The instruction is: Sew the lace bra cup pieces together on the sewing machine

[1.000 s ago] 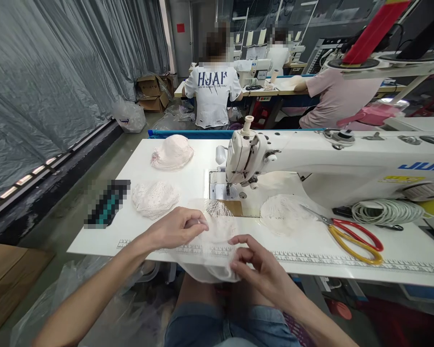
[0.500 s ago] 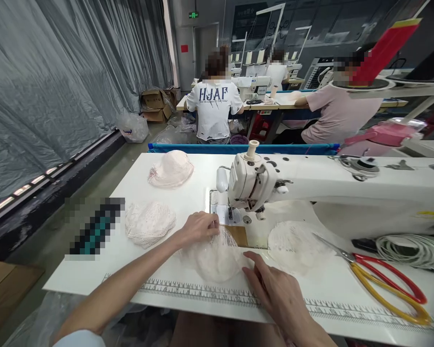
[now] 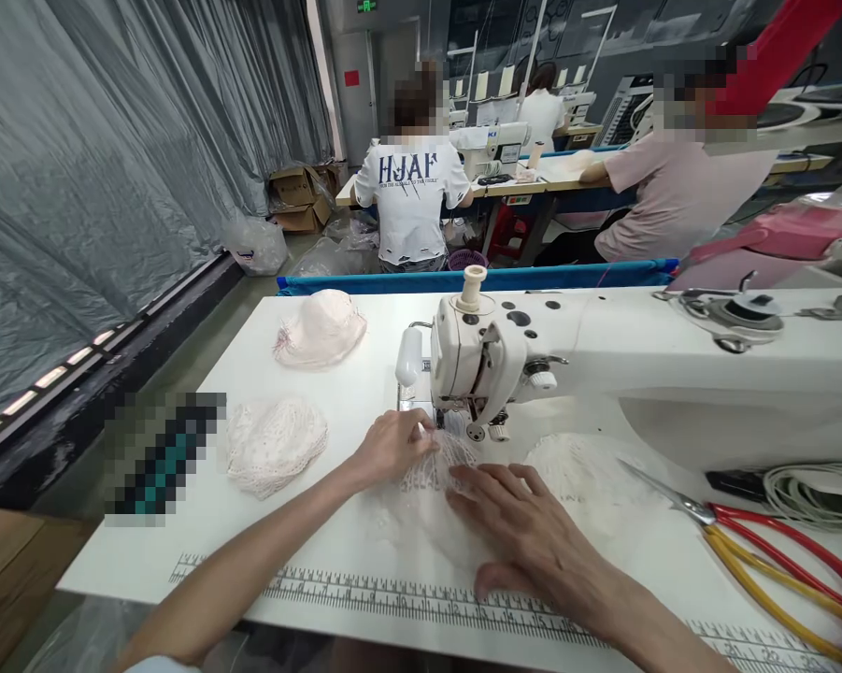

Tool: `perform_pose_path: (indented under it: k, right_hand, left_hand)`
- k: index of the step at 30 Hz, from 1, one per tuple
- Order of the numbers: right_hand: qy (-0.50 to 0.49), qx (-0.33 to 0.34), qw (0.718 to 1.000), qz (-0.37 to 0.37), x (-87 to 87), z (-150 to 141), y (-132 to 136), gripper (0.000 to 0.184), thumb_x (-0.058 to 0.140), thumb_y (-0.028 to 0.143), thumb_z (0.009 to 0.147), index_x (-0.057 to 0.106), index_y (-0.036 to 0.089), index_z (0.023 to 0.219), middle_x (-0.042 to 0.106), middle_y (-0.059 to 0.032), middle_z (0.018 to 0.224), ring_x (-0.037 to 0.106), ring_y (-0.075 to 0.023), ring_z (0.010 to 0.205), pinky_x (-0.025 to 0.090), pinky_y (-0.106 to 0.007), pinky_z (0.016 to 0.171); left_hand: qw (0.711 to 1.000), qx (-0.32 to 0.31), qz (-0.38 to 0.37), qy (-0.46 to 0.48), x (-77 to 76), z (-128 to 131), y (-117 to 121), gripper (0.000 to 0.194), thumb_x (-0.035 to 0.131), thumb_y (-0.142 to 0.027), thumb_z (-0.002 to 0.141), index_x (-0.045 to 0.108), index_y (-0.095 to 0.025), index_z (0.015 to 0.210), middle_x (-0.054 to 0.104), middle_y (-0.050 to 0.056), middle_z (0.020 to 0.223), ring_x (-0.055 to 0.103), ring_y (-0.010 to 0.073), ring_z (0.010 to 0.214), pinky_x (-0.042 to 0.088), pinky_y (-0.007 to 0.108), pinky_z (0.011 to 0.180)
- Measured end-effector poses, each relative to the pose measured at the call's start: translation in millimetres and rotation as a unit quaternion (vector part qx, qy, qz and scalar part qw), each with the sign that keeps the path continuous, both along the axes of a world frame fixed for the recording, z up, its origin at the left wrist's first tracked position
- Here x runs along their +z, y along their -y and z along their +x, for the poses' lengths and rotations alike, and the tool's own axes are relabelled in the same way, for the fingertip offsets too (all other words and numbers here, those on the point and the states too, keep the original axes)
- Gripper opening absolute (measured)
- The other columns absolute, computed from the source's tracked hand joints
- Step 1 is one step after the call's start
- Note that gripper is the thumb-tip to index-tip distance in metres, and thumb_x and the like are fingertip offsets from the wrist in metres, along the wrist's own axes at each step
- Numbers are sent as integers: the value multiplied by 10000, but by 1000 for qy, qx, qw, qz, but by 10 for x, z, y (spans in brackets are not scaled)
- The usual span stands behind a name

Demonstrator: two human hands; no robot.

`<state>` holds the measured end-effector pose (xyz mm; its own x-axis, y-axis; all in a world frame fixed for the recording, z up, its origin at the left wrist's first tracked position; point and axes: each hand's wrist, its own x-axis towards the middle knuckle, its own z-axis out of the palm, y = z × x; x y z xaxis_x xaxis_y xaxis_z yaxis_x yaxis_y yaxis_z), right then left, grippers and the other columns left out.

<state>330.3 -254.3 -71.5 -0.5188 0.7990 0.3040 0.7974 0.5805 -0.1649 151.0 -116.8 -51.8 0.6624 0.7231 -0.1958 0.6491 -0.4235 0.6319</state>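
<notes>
A sheer white lace piece (image 3: pixel 435 509) lies in front of the sewing machine (image 3: pixel 473 365), its upper edge close by the presser foot (image 3: pixel 440 419). My left hand (image 3: pixel 396 447) pinches that edge between thumb and fingers, left of the needle area. My right hand (image 3: pixel 522 523) rests on the lace from the right, fingers stretched out and lying flat. To the right is another pale lace piece (image 3: pixel 575 467). A stack of lace pieces (image 3: pixel 277 444) and a pinkish cup-shaped piece (image 3: pixel 322 327) sit on the left of the table.
Scissors (image 3: pixel 707 516) with red and yellow handles lie at the right, beside a coil of pale cord (image 3: pixel 817 500). A printed ruler strip (image 3: pixel 364 594) runs along the table's front edge. Beyond the blue cloth trough (image 3: pixel 491 280), people sit at other machines.
My right hand has moved from the lace's right edge onto it and flattened. The lace has shifted up to the presser foot, my left hand still pinching it. The camera view has shifted slightly.
</notes>
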Motion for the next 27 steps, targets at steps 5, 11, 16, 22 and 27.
perform_pose_path:
  k: [5, 11, 16, 22, 27]
  right_hand:
    - [-51, -8, 999, 6, -95, 4, 44, 345, 552, 479, 865, 594, 178, 1029, 609, -131, 1150, 537, -253, 996, 355, -393, 800]
    - [-145, 3, 989, 33, 101, -66, 22, 155, 449, 116, 913, 544, 187, 812, 650, -38, 888, 573, -153, 818, 349, -315, 744]
    - [-150, 48, 987, 21, 158, -119, -50, 126, 493, 80, 873, 520, 183, 806, 650, -14, 842, 578, -139, 768, 341, -322, 755]
    - [-142, 84, 985, -58, 310, -79, -95, 97, 470, 206, 932, 555, 206, 886, 645, -27, 801, 577, -155, 693, 378, -339, 739]
    - [-197, 40, 979, -44, 314, 159, 285, 262, 366, 409, 951, 605, 303, 970, 640, -40, 711, 596, -197, 701, 436, -314, 648]
  left_hand:
    - [999, -15, -48, 20, 44, -27, -64, 146, 556, -306, 788, 581, -176, 726, 439, -66, 492, 448, 102, 480, 348, 222, 540]
    - [999, -6, -28, 14, -9, 21, -40, 144, 550, -279, 784, 568, -174, 687, 484, -48, 514, 486, 117, 525, 341, 227, 557]
    - [1000, -2, -16, 11, -28, -7, -66, 168, 523, -256, 788, 578, -174, 651, 539, -27, 554, 524, 130, 571, 347, 226, 559]
    - [1000, 9, 2, -1, 8, -23, -30, 146, 475, -174, 771, 610, -182, 718, 570, -25, 569, 519, 133, 564, 344, 225, 547]
    - [1000, 19, 11, -11, -29, -26, 17, 151, 463, -154, 761, 610, -191, 763, 568, -39, 555, 518, 122, 547, 343, 217, 544]
